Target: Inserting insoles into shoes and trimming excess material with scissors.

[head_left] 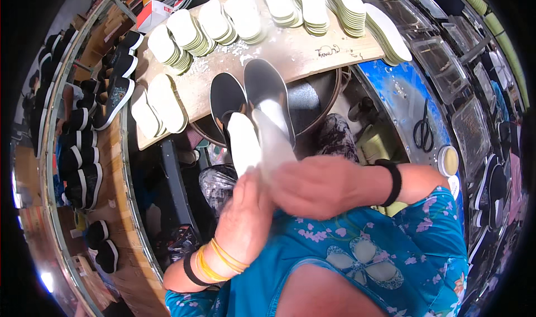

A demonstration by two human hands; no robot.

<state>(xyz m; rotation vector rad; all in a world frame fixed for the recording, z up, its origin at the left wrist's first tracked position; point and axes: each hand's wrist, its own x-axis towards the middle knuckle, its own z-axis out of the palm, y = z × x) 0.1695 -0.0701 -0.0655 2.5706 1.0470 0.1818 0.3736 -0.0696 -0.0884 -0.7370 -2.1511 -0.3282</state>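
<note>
Two black slip-on shoes, one on the left (pixel 226 96) and one on the right (pixel 267 85), point away from me in front of my chest. A white insole (pixel 244 144) sticks out of the left shoe, with my left hand (pixel 245 216) gripping its near end. My right hand (pixel 318 186), blurred, grips a second white insole (pixel 273 135) that leads into the right shoe. The heels of both shoes are hidden behind my hands.
A wooden board (pixel 301 52) ahead carries several stacks of white insoles (pixel 195 32). Black shoes (pixel 84 144) line a curved shelf on the left. Black scissors (pixel 423 130) and a small round tin (pixel 448 161) lie on the blue surface at right.
</note>
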